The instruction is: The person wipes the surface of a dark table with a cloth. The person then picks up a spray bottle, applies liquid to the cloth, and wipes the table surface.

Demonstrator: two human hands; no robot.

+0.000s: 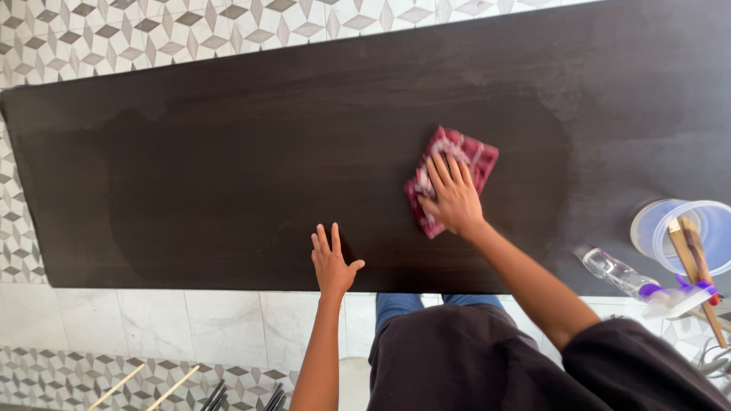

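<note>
The right hand (pixel 454 199) lies flat, fingers spread, pressing a red-and-white checked cloth (pixel 451 179) onto the dark wooden worktop (pixel 228 152), a little right of the frame's centre. The cloth is crumpled and shows mostly above and to the left of the hand. The left hand (pixel 332 262) rests open, palm down with fingers together and thumb out, on the worktop's near edge at lower centre, well apart from the cloth and holding nothing. At the right edge of the frame stands a clear plastic tub (pixel 681 232) with wooden sticks across it, and just below it lies a clear spray bottle (pixel 628 280) with a purple-and-white head.
</note>
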